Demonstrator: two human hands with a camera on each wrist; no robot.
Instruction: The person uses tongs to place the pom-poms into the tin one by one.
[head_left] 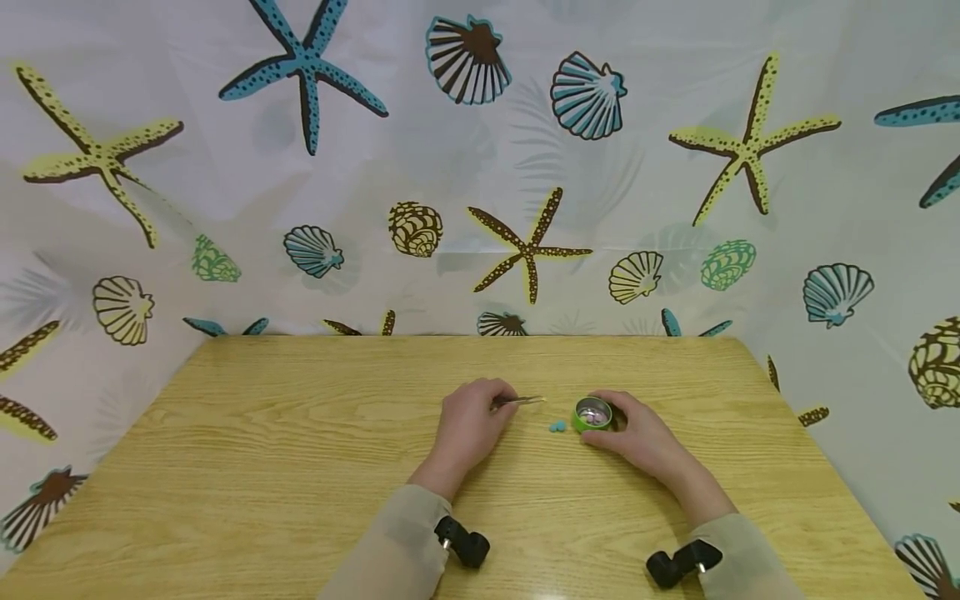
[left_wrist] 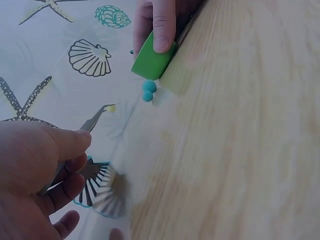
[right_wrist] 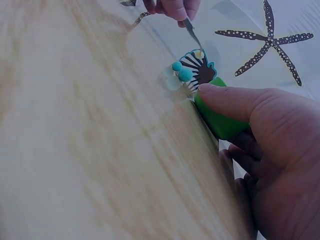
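Note:
My left hand (head_left: 472,423) pinches metal tweezers (left_wrist: 94,120) with a bent tip, which point to the right above the table. At their tip is a small pale yellow ball (left_wrist: 111,108). A small round green tin (head_left: 578,424) stands on the table, open side up, with my right hand (head_left: 643,435) gripping it from the right between thumb and fingers. Several small pinkish pieces (head_left: 592,416) lie in the tin. Just left of it, two teal balls (right_wrist: 185,75) sit side by side on the table.
The wooden table (head_left: 300,433) reaches back to a white curtain (head_left: 360,175) printed with shells and starfish, which also hangs along both sides. A black wrist mount (head_left: 462,542) sits on the left sleeve, another black mount (head_left: 684,563) on the right.

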